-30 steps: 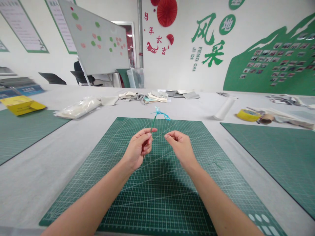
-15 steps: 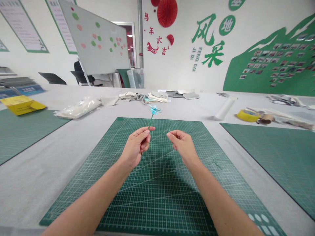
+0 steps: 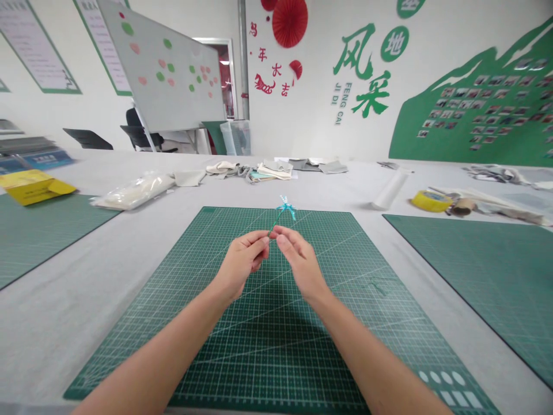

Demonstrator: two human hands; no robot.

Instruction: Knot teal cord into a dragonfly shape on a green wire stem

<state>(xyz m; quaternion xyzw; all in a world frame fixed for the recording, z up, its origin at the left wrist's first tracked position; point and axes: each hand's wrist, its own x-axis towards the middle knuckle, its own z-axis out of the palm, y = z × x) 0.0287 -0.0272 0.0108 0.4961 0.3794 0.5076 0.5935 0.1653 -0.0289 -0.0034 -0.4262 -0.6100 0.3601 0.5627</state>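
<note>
A small artificial flower (image 3: pixel 286 207) with shiny light-blue petals and a thin green stem is held upright, leaning right, above the green cutting mat (image 3: pixel 181 346). My left hand (image 3: pixel 244 259) pinches the stem low down between thumb and forefinger. Close beside the stem, my right hand (image 3: pixel 300 259) has its thumb and fingers drawn together, the tips meeting the left fingertips. Whatever may lie between the right fingertips is hidden. Some thin green strands (image 3: pixel 380 285) lie on the mat to the right.
Other cutting mats lie left (image 3: pixel 47 230) and right (image 3: pixel 470 265). Behind are a yellow folder (image 3: pixel 37 185), a clear plastic packet (image 3: pixel 133 192), fabric pieces (image 3: pixel 274 169), a white roll (image 3: pixel 391 190) and yellow tape (image 3: pixel 431 200).
My right hand has moved left, from apart to up against the left fingertips. The flower has tipped to the right and sits slightly lower. My left hand keeps hold of the stem.
</note>
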